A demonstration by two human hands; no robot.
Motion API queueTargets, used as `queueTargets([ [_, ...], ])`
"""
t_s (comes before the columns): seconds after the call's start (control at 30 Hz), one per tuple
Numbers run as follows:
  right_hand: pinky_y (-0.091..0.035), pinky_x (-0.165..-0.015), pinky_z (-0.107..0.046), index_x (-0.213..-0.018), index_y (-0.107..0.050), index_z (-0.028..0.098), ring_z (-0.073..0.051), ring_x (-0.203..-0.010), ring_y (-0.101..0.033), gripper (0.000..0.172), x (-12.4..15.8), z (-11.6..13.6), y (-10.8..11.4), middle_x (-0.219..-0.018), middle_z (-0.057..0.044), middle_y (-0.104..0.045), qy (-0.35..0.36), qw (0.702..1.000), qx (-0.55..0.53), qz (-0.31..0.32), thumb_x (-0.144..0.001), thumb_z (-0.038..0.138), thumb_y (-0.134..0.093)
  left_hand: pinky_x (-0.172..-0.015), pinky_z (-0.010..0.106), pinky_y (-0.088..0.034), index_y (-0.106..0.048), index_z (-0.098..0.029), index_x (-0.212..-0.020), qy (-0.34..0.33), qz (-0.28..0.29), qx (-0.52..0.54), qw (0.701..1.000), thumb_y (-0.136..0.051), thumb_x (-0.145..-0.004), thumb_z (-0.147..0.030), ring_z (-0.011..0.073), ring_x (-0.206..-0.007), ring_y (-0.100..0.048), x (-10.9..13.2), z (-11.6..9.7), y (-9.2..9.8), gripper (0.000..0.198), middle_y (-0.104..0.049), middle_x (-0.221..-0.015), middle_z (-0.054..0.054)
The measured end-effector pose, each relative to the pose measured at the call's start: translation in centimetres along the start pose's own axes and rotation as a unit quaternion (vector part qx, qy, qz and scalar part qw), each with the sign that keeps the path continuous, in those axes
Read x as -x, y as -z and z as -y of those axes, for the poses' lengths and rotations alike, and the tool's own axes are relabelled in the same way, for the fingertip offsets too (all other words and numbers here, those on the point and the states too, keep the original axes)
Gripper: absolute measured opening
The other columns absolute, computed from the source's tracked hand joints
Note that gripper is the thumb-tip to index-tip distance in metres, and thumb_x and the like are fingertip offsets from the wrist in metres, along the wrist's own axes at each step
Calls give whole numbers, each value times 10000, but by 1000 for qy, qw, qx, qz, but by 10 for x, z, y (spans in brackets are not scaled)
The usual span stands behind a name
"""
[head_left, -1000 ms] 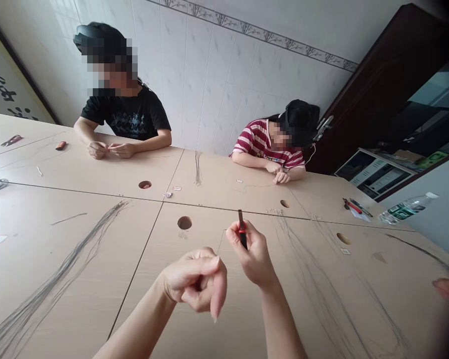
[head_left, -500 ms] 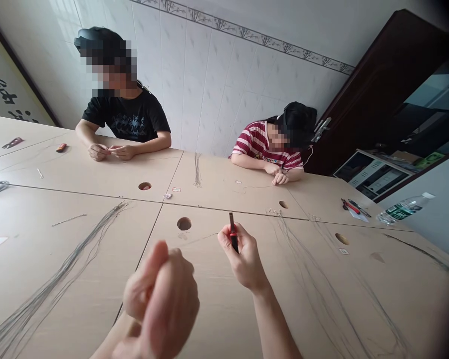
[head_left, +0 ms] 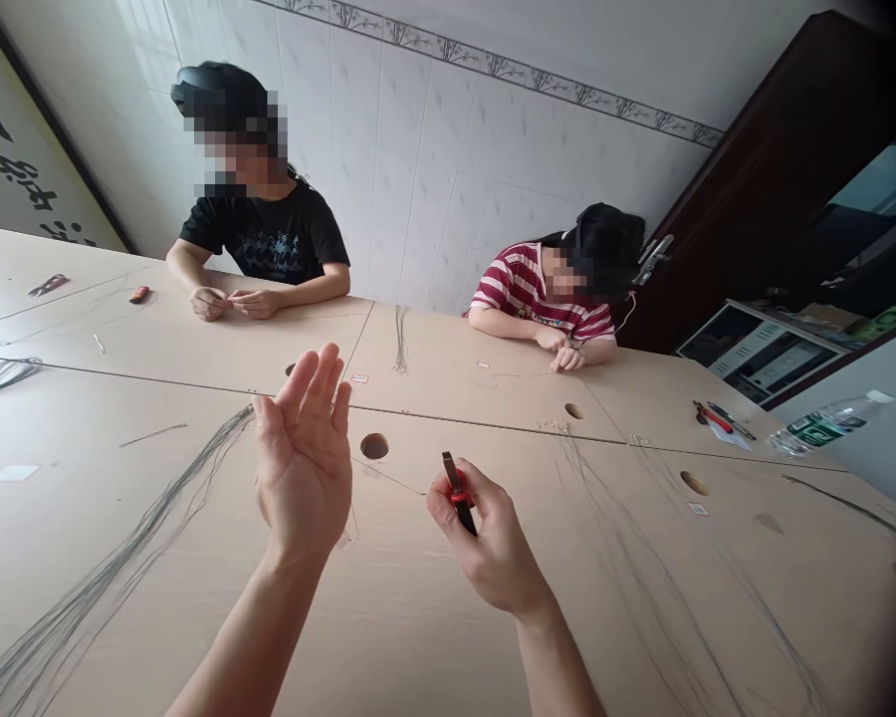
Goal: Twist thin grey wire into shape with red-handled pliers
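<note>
My left hand (head_left: 306,458) is raised over the table with its palm showing and fingers stretched out, holding nothing. To its right, my right hand (head_left: 485,538) is closed around a small black-and-red tool (head_left: 460,498) with a flat metal tip pointing up and away. The tool's exact kind is unclear because the fingers cover part of it. A thin wire (head_left: 388,478) runs across the tabletop between my hands, its right end close to my right fingers. Left of my left hand lies a long bundle of thin grey wires (head_left: 156,508).
Two people sit across the wooden table (head_left: 418,617). A round hole (head_left: 374,445) lies beyond my hands. More loose wires (head_left: 634,568) spread at right, with red-handled pliers (head_left: 713,418) and a water bottle (head_left: 828,423) farther back. Scissors (head_left: 49,286) lie far left.
My left hand has opened from a curled, blurred pose and moved up and away, palm now showing. My right hand has dropped slightly, still holding the tool, whose tip leans more left.
</note>
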State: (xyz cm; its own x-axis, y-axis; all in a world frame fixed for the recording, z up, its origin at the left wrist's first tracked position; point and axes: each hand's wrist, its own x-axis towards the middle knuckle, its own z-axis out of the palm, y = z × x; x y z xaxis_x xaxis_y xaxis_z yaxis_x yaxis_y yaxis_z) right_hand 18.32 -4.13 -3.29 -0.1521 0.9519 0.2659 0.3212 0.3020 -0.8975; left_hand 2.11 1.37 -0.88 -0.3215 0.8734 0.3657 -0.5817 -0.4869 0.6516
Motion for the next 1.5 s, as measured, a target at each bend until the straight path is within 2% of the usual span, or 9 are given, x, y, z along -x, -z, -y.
queueTargets([
  [0.23, -360, -629, -260, -755, -392, 216, -130, -662, -395, 193, 5, 10, 5, -734, 17, -414, 11, 999, 17, 47, -917, 246, -492, -1141, 421, -321, -708, -212, -1096, 42, -2, -128, 991, -394, -960, -507, 238, -1323, -473, -4, 21, 12, 452, -617, -1323, 87],
  [0.37, -364, -628, -258, -777, -430, 214, -128, -660, -416, 165, 6, 11, 13, -740, 14, -439, 33, 999, 21, 10, -928, 242, -489, -1033, 411, -431, -731, -171, -1048, 205, 149, -235, 939, -462, -928, -507, 269, -1171, -598, 1, 24, 12, 447, -683, -1206, 132],
  [0.47, -370, -624, -260, -779, -448, 216, -129, -649, -418, 173, 7, 9, 18, -718, 20, -428, 34, 999, 22, -30, -938, 266, -496, -766, 319, -533, -735, -141, -975, 301, 291, -256, 872, -440, -935, -510, 210, -822, -694, 8, 18, 6, 473, -744, -993, 130],
  [0.53, -369, -607, -258, -774, -450, 217, -125, -626, -412, 184, 7, 8, 21, -694, 27, -422, 39, 998, 17, -49, -941, 277, -498, -553, 248, -470, -729, -124, -851, 341, 367, -277, 820, -404, -943, -528, 120, -506, -573, 12, 13, 0, 527, -732, -748, 85],
  [0.63, -352, -572, -254, -776, -453, 217, -118, -592, -394, 186, 7, 7, 25, -671, 34, -426, 46, 996, 18, -71, -946, 280, -492, -451, 215, -331, -689, -122, -711, 373, 413, -286, 780, -373, -948, -541, 66, -384, -318, 17, 10, -7, 577, -613, -514, 17],
  [0.8, -347, -568, -252, -763, -447, 213, -112, -582, -387, 203, 6, 5, 28, -671, 36, -419, 47, 993, 26, -102, -946, 286, -498, -408, 232, -195, -686, -103, -703, 447, 451, -158, 757, -320, -962, -537, 54, -362, -177, 20, 18, -3, 624, -523, -436, 0],
  [1.17, -363, -557, -241, -765, -445, 215, -114, -592, -399, 212, 0, -2, 21, -682, 32, -422, 23, 993, 22, -116, -942, 317, -502, -224, 207, -34, -688, -71, -609, 595, 511, 165, 598, -454, -885, -564, 46, -180, -197, 42, 31, 0, 611, -480, -330, 36],
  [1.33, -346, -539, -241, -755, -434, 216, -114, -578, -370, 222, 0, -5, 18, -658, 37, -386, 12, 994, 7, -107, -944, 317, -492, -198, 177, -59, -690, -107, -555, 550, 465, 276, 636, -373, -946, -477, 27, -155, -113, 48, 13, 0, 625, -386, -245, 6],
  [1.5, -373, -598, -250, -776, -449, 216, -119, -619, -409, 192, 1, -4, 13, -693, 30, -431, 31, 995, 5, -95, -944, 295, -499, -318, 93, -406, -704, -183, -709, 424, 197, 269, 842, -372, -993, -352, 49, -305, -494, 35, -11, -12, 469, -536, -393, -23],
])
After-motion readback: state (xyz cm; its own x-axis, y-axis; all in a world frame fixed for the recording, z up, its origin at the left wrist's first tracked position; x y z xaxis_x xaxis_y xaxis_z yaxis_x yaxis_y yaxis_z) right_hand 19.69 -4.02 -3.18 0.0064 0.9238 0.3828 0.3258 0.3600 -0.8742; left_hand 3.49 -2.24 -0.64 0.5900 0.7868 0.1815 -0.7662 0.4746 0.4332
